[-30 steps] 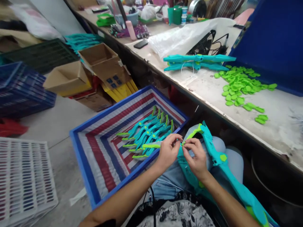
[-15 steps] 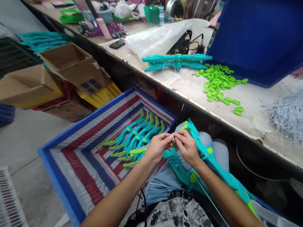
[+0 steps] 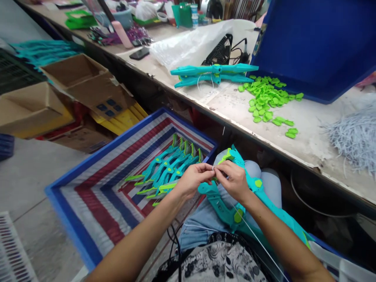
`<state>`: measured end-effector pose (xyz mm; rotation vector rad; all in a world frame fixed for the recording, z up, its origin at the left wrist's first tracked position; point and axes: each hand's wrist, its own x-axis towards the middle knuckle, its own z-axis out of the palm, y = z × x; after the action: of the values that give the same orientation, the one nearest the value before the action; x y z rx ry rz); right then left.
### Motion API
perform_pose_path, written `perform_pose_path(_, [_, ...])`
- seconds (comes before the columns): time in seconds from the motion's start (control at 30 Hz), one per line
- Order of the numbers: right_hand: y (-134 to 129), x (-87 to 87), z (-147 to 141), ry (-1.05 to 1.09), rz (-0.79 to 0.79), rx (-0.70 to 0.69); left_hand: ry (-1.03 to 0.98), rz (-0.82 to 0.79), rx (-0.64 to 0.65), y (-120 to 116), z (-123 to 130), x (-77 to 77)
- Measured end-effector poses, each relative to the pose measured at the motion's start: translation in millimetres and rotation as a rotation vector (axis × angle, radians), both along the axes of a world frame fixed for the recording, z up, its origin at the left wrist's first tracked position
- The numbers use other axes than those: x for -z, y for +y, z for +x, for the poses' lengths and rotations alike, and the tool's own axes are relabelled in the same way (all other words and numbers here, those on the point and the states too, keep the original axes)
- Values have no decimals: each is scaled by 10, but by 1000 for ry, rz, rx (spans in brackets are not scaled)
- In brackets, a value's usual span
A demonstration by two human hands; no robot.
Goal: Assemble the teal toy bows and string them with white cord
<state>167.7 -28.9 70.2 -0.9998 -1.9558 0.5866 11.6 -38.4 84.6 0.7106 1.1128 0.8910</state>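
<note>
Above my lap, my left hand (image 3: 194, 179) and my right hand (image 3: 233, 178) meet fingertip to fingertip, both pinching a thin white string (image 3: 255, 234). A small bit of white shows between the fingertips. The string runs down past my right forearm. Across my thighs lie teal bow-shaped plastic pieces with lime-green parts, one (image 3: 219, 205) below my hands and another (image 3: 272, 205) under my right wrist. Several assembled teal and green bows (image 3: 169, 166) rest in the striped, blue-rimmed tray to the left.
The tray (image 3: 67, 211) fills the lower left. On the workbench (image 3: 194, 92) are stacked teal pieces (image 3: 216, 74), green caps (image 3: 267, 96), a blue bin (image 3: 311, 47), a fan (image 3: 219, 51), a phone (image 3: 140, 53) and a pale string bundle (image 3: 355, 137). Cardboard boxes (image 3: 82, 82) stand left.
The small white loop seen between my fingertips is now less visible, with the fingertips closer together. The whole view has shifted slightly; my hands remain over my lap.
</note>
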Motion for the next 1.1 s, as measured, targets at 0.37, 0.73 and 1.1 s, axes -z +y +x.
perform_pose_path(0.37, [-105, 146, 110, -25, 41, -30, 279, 140, 184, -5, -52, 152])
perform_pose_path(0.73, [-197, 325, 199, -72, 47, 47, 415, 339, 356, -133, 1, 99])
perform_pose_path(1.1, [340, 593, 464, 148, -338, 424, 395, -172, 8, 166, 118, 484])
